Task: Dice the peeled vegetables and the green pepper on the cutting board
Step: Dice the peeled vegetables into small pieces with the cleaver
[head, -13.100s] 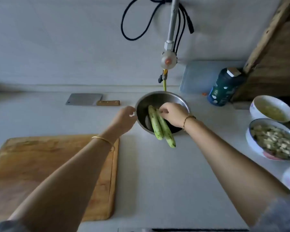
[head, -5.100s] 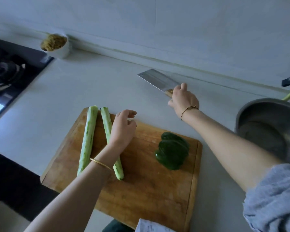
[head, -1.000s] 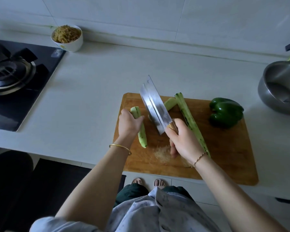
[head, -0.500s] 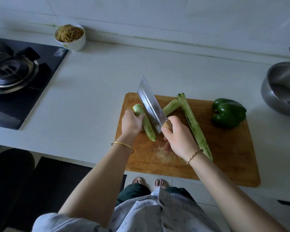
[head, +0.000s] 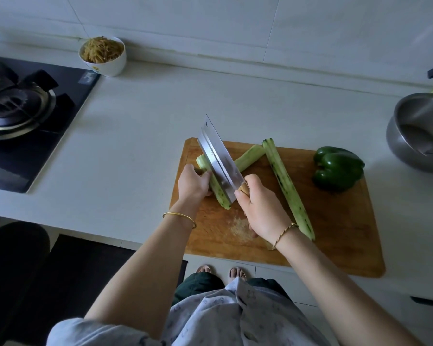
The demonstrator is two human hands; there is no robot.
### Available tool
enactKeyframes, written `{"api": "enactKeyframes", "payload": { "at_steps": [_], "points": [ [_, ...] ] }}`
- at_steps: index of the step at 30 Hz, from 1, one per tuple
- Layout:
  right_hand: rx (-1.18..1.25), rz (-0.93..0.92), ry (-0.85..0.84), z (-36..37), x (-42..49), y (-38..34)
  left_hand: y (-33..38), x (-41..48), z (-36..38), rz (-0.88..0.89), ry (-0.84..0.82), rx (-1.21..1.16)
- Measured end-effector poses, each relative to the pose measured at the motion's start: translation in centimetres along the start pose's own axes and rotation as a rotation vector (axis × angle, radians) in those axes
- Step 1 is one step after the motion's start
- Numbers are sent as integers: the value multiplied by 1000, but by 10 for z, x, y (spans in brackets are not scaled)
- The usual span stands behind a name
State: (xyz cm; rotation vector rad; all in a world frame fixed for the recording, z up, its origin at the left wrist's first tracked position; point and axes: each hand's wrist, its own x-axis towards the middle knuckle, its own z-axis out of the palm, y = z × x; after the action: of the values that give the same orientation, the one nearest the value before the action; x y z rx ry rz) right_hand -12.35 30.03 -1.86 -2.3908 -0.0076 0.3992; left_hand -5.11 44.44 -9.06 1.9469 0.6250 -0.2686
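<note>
A wooden cutting board (head: 335, 240) lies on the white counter. My left hand (head: 191, 182) grips a short peeled pale-green vegetable piece (head: 219, 196) at the board's left. My right hand (head: 260, 208) grips the wooden handle of a cleaver (head: 219, 157), whose blade lies lengthwise along that piece. A second short piece (head: 250, 157) pokes out behind the blade. One long whole peeled vegetable (head: 286, 188) lies diagonally right of my right hand. The green pepper (head: 336, 168) sits whole at the board's far right corner.
A steel bowl (head: 420, 133) stands at the right edge of the counter. A white bowl of shredded food (head: 103, 56) sits near the wall, beside a black gas hob (head: 18, 116) at the left. My feet show below the counter edge.
Between the older frames the vegetables and pepper went from the steel bowl to the board and one vegetable was cut in two. In the last second the left piece turned and the blade came down along it.
</note>
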Motion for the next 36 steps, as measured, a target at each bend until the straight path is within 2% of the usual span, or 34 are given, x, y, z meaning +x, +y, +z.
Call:
{"api": "enactKeyframes", "payload": {
  "at_steps": [18,36],
  "points": [
    [-266,-42,-108,-16,4,-17,-2,4,2,-43,20,-97],
    [-259,11,-205,-29,7,-15,-1,3,6,-38,55,-82]
  ]
}}
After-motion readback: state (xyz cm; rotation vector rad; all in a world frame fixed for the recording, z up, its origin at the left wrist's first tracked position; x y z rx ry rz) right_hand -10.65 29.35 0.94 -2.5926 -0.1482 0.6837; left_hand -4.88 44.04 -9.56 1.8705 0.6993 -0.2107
